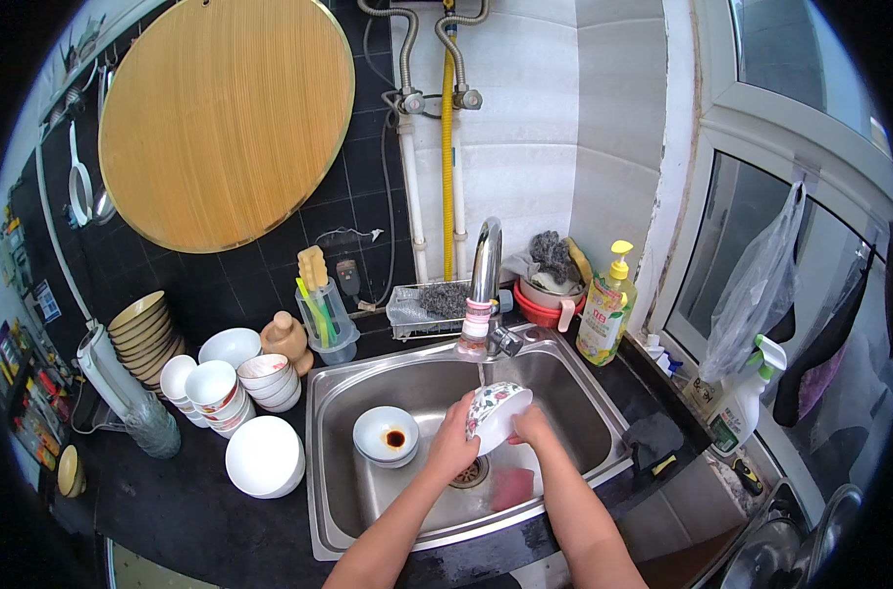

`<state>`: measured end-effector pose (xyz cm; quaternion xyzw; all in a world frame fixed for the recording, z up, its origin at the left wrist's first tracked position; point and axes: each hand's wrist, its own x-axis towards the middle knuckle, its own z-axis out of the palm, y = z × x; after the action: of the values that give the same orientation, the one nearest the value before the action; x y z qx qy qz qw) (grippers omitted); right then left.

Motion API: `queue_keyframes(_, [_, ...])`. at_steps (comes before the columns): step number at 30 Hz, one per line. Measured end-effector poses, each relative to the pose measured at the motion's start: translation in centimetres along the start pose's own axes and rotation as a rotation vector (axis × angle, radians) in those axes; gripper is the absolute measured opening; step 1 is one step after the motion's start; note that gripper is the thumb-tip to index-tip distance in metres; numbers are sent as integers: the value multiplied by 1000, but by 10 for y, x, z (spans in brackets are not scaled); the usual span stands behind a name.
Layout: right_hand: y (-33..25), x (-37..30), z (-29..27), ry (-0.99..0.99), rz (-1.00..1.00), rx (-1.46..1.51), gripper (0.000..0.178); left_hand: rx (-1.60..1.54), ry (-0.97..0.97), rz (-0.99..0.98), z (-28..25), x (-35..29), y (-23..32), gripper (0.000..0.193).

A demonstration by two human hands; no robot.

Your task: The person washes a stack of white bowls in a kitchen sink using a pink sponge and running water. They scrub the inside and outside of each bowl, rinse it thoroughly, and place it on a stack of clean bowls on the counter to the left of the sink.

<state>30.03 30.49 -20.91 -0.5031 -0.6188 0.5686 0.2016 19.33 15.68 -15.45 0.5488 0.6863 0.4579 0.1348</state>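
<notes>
Both hands hold a white bowl (497, 416) with a floral outside, tilted on its side under the faucet (486, 265), and a thin stream of water falls on it. My left hand (456, 440) grips its left side, and my right hand (532, 426) has its fingers at the right rim, partly hidden. Below them, in the steel sink (321, 481), a pink cloth or sponge (512, 488) lies near the drain (471, 473). To the left sit stacked small bowls (386, 432), the top one with a dark brown stain inside.
Left of the sink stand several white bowls (265, 457), a stack of tan bowls (147, 334) and a utensil holder (332, 329). A yellow-pump soap bottle (605, 314) and a red basin (538, 310) are at the back right; a spray bottle (749, 402) is farther right.
</notes>
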Motion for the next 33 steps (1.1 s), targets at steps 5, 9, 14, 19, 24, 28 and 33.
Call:
queue_keyframes(5, [17,23,6,119,-125,73,33,92,-12,75,-14,19,8,66])
queue_keyframes(9, [20,26,13,-83,-154,90,33,196,-54,10,-37,24,13,64])
queue_keyframes(14, [-9,-17,16,-540,-98,83,31,347,63,-85,-59,17,15,54])
queue_keyframes(19, [-14,-19,15,-665,-114,-11,26,414,47,-269,-75,11,33,55])
queue_keyframes(24, [-8,-15,16,-595,-205,154,25,596,74,-174,-88,-6,52,60])
queue_keyframes(28, [-3,-11,17,-537,-199,49,26,685,39,-45,-99,-25,61,64])
queue_keyframes(33, [2,-9,18,-489,-196,-66,27,737,-3,71,-110,-45,70,69])
